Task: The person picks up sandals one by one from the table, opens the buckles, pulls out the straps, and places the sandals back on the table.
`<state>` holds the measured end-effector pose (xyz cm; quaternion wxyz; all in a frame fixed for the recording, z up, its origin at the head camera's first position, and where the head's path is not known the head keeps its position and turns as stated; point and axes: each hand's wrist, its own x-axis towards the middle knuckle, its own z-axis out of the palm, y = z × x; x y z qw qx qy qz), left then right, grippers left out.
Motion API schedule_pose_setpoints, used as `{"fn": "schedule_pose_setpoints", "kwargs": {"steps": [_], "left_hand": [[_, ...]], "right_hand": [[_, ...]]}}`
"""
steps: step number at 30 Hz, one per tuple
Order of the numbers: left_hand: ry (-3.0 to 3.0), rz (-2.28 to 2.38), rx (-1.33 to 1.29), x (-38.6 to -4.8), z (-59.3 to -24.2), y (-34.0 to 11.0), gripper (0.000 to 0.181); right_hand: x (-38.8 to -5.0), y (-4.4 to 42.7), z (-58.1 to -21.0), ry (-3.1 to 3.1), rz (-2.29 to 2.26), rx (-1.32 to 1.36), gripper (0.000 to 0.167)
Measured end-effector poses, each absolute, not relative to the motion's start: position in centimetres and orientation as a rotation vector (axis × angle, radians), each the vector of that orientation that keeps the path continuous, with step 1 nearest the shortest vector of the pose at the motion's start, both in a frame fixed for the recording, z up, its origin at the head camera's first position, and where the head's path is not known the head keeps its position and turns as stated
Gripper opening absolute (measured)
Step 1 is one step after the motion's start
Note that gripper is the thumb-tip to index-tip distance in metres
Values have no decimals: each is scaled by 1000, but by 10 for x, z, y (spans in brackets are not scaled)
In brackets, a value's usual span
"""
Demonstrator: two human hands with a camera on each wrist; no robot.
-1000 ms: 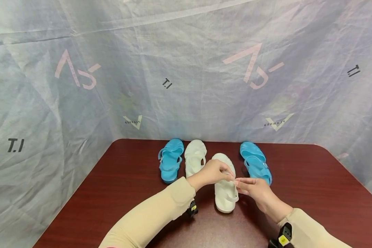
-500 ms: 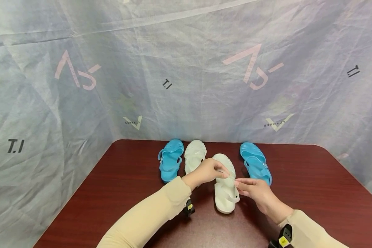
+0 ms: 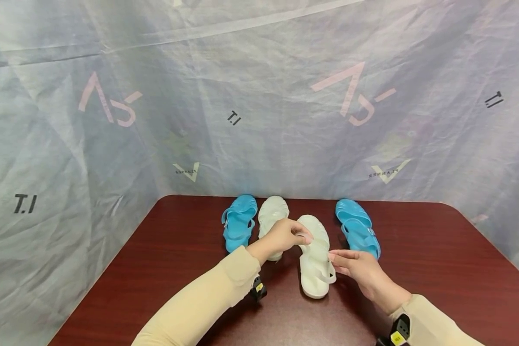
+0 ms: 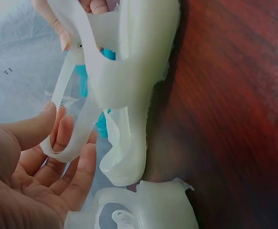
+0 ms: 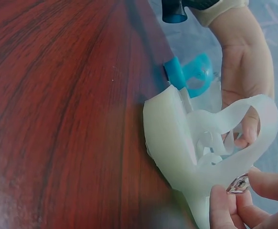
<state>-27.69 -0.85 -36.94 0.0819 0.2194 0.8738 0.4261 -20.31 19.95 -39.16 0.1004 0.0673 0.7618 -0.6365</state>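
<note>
On the table (image 3: 147, 259), the nearer white sandal (image 3: 314, 287) lies toe-away; the right hand (image 3: 362, 269) pinches its buckle (image 5: 239, 184), likely to steady it, and the left hand (image 3: 286, 235), apart, pinches the strap (image 4: 62, 83), seemingly to control its slack

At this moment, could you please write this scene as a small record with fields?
Surface: reddish-brown table
Backdrop: grey printed cloth
Nearest footwear: front white sandal, toe pointing away from the person
Left hand: holds the sandal's strap between thumb and fingers
Right hand: pinches the silver-coloured buckle
Other white footwear: rear white sandal, partly hidden
Blue footwear: left blue sandal; right blue sandal
Strap fastened: cannot tell
</note>
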Motion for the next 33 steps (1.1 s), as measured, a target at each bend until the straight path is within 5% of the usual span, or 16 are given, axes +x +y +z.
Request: {"fn": "schedule_pose_setpoints", "kwargs": {"steps": [9,18,26,33], "left_hand": [[2639,1381,564,-280,-362,-20,14],[2663,1344,545,-271,-359,-20,42],[2653,1317,512,-252,-360,-18,39],[2574,1414,449,-228,-379,-16,53]], "right_hand": [[-202,202,-390,2232,-1891,216,46],[-200,200,-391,2135,-1982,176,50],[-193,196,-392,2191,-1948,182,44],[-183,189,-400,2230,-1872,192,57]]}}
